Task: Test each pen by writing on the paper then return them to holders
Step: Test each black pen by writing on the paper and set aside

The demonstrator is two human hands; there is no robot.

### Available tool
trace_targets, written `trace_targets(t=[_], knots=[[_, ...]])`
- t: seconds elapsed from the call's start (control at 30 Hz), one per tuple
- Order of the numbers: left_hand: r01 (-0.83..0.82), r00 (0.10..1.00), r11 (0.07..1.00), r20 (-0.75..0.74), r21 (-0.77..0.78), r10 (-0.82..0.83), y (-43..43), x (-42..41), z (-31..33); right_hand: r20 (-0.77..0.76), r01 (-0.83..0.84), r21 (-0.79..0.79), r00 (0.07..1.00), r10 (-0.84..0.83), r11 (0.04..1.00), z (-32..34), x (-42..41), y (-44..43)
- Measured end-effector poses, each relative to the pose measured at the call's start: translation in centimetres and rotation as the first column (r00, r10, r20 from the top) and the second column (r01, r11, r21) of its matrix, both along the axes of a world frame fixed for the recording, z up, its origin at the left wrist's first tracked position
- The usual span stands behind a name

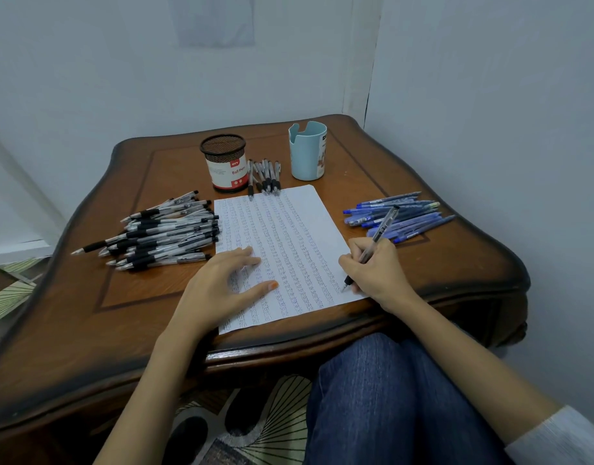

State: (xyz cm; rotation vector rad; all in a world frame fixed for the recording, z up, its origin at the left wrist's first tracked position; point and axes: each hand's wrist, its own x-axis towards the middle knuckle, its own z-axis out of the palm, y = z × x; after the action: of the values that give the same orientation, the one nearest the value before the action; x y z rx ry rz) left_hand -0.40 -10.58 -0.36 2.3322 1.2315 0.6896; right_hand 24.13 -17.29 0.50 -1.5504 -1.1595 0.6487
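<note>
Right hand [376, 270] grips a black-grip ballpoint pen [377, 234] in a writing hold. Its tip touches the paper [309, 213] at the right margin, near the bottom edge, and the barrel slants up and away. Left hand [221, 283] lies flat with its fingers spread, pinning the sheet to the tabletop [137, 280]. The page is crowded, so a short, light stroke in the blank margin should do. The pen probably belongs in the mesh holder [223, 162] beyond the paper.

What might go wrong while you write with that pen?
The pen in the right hand writes at the edge of the paper, so its tip may slip onto the table. The paper looks almost full, so room may run out. The black pens near the table's left edge might roll off.
</note>
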Motion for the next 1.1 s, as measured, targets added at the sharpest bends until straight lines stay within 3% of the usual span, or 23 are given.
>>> trace_targets(t=[0.57,0.77,1.1], knots=[[0.007,1.000,1.000,-0.011,-0.007,-0.007,0.37,-0.12,-0.38,0.012,0.000,0.037,1.000,-0.001,0.999,-0.17,0.01,0.05],[0.002,1.000,1.000,-0.008,-0.014,-0.002,0.47,-0.12,-0.42,-0.250,0.020,0.029,0.968,-0.012,0.999,0.19,0.41,0.03],[0.007,1.000,1.000,-0.003,-0.017,-0.007,0.57,-0.17,-0.55,-0.214,-0.081,0.067,0.972,0.094,0.994,0.25,0.28,0.08]])
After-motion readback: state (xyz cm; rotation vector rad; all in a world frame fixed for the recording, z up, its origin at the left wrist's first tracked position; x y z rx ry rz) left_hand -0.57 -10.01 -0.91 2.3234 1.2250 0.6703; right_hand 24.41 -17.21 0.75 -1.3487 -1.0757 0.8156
